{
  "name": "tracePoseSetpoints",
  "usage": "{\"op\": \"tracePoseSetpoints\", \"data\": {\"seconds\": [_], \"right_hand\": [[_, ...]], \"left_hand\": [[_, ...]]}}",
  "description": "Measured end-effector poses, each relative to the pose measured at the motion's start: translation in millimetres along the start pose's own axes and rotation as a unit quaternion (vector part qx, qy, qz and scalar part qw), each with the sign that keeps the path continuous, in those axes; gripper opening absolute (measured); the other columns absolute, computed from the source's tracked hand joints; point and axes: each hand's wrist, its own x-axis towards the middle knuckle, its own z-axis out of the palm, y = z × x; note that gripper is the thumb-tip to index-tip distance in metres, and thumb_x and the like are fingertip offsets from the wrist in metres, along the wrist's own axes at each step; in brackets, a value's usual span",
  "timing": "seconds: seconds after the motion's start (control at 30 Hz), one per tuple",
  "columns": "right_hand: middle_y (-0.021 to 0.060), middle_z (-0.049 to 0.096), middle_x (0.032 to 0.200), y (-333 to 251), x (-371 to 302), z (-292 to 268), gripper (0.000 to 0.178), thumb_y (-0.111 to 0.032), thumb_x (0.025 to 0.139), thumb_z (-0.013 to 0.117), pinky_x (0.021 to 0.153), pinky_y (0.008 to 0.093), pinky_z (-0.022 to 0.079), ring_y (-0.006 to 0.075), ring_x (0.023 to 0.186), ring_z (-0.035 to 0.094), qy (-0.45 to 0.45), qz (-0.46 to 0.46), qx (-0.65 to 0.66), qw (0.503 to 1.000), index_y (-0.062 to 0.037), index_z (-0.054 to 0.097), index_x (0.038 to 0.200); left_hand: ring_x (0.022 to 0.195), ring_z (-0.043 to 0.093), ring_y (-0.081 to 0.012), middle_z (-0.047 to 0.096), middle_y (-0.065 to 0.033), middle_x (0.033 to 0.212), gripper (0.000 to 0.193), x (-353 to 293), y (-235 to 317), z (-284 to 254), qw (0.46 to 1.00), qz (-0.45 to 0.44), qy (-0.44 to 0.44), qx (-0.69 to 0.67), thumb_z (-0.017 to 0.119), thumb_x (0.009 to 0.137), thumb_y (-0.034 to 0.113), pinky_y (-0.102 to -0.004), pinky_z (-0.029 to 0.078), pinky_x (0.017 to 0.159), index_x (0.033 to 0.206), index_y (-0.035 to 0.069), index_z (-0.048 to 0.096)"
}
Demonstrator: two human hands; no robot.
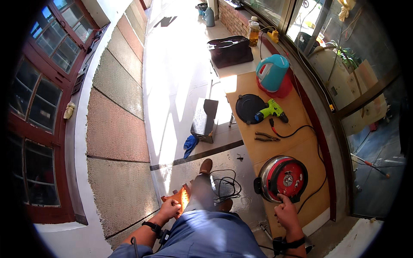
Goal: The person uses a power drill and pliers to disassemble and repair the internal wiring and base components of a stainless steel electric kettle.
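Observation:
On the cardboard-covered bench at right lies a round metal appliance (289,178) with a red face and a black handle. My right hand (285,211) is at its near edge, index finger stretched out at the rim, other fingers curled. My left hand (171,208) is closed beside my leg, over an orange piece with a notched edge (184,202); what it grips, if anything, is hidden. Farther along the bench are pliers (267,136), a green cordless drill (272,111) and a round black cover (250,108).
A teal kettle (273,73) and a black tool bag (230,50) stand farther up. A black cord (319,144) curves along the bench. On the floor are a coiled cable (228,185), an open box (204,120) and a blue glove (189,146). Windows line the right.

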Motion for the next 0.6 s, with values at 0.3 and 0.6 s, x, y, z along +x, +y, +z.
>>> {"op": "tracePoseSetpoints", "data": {"seconds": [0.3, 0.6], "right_hand": [[0.002, 0.062, 0.07, -50, 53, 54, 0.052, -0.004, 0.085, 0.057, 0.049, 0.0271, 0.044, 0.0083, 0.054, 0.054, 0.006, -0.084, -0.046, 0.995, 0.0022, 0.055, 0.136], [0.0073, 0.064, 0.076, -160, 97, 112, 0.056, -0.017, 0.083, 0.067, 0.062, 0.0331, 0.052, 0.0168, 0.064, 0.06, 0.001, -0.166, -0.151, 0.975, -0.0058, 0.057, 0.137]], "left_hand": [[0.069, 0.07, -0.0183, 0.07, -0.0145, 0.096, 0.036, 101, 79, -54, 0.997, 0.048, -0.052, 0.033, 0.072, 0.087, 0.019, -0.0336, 0.057, 0.062, 0.112, -0.004, 0.061], [0.077, 0.075, -0.0245, 0.07, -0.0198, 0.103, 0.048, 132, 195, -129, 0.996, 0.046, -0.035, 0.07, 0.07, 0.088, 0.019, -0.0331, 0.057, 0.059, 0.126, -0.008, 0.058]]}}
